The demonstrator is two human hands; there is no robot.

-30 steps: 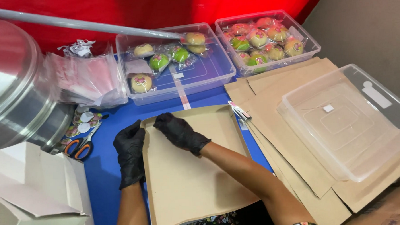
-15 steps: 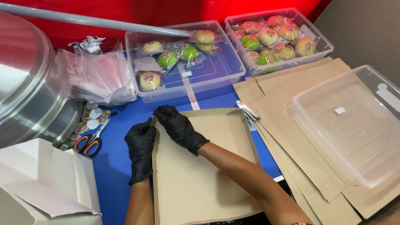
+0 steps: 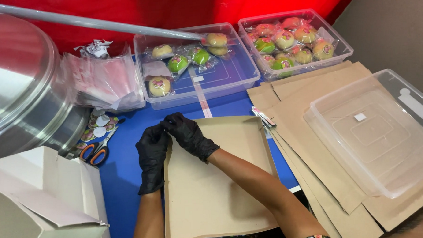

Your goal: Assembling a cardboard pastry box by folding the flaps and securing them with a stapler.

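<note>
A flat brown cardboard sheet (image 3: 213, 180) lies on the blue bench (image 3: 124, 173) directly in front of the person, its near edge at the bottom of the view. Both hands wear black gloves and meet at the sheet's upper left corner. The left hand (image 3: 152, 156) lies along the left edge with fingers curled onto the corner; the right hand (image 3: 188, 134) reaches across the sheet and pinches the same corner — both closed on the cardboard.

Left of the sheet, orange-handled scissors (image 3: 96, 151) rest on the bench beside a scatter of round stickers (image 3: 97, 130). A white folded box (image 3: 36, 205) occupies the lower left, a large metal drum (image 3: 23, 92) the upper left. A stack of clear plastic bags (image 3: 102, 83) sits behind the stickers.

Beyond the sheet stand two clear tubs of wrapped round sweets — one part-filled (image 3: 238, 69), one fuller (image 3: 338, 46). To the right, more brown sheets (image 3: 315, 143) lie stacked under an upturned clear lid (image 3: 376, 132).
</note>
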